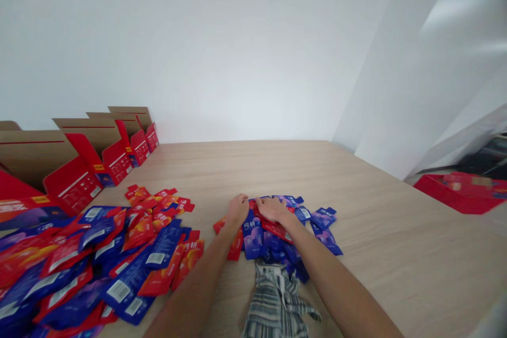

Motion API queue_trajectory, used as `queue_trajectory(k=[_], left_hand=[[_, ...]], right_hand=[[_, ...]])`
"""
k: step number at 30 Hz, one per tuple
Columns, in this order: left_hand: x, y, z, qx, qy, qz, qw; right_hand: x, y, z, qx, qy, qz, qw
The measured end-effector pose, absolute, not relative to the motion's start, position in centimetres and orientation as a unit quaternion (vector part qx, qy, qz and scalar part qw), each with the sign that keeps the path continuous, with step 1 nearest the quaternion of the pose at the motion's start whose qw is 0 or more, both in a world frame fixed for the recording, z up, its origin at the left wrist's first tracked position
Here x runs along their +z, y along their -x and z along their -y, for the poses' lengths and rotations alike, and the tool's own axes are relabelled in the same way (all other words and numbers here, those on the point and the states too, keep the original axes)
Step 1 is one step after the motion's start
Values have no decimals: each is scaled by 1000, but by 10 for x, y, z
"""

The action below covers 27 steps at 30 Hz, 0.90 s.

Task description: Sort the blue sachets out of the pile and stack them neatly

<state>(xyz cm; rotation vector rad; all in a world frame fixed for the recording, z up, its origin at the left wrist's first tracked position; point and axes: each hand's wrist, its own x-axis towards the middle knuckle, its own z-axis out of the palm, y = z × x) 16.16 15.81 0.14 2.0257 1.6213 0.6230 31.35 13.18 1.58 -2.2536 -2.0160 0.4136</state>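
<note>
My left hand (238, 209) is at the left edge of a small heap of pouches, its fingers curled down. A blue-purple pouch (252, 237) lies just below its fingertips, and what the fingers hold, if anything, is hidden. An orange-red pouch (236, 247) lies under my left wrist. My right hand (273, 209) rests palm down over a red pouch (278, 230), fingers stretched toward the left hand. More blue-purple pouches (325, 237) spread to the right of that wrist. Below the heap lies a striped cloth (273, 301) between my forearms.
A large mixed pile of red and blue pouches (130, 259) covers the left of the wooden table (388, 243). Behind it, several open red cartons (116, 161) stand in a row. A white wall rises behind the table. A red box (459, 193) sits beyond the right edge.
</note>
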Motion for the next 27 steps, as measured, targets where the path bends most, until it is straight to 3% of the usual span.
queue_trajectory(k=[7, 10, 17, 27], left_hand=[[-2, -132, -93, 172, -742, -620, 189], [-6, -130, -75, 135, -743, -624, 199], [-6, -159, -57, 170, -757, -598, 200], [-16, -174, -58, 276, -715, -598, 234]], right_hand=[[26, -397, -50, 69, 813, 566, 119], [14, -420, -32, 101, 843, 515, 113], [-13, -371, -28, 81, 799, 579, 138], [-13, -341, -28, 54, 778, 606, 159]])
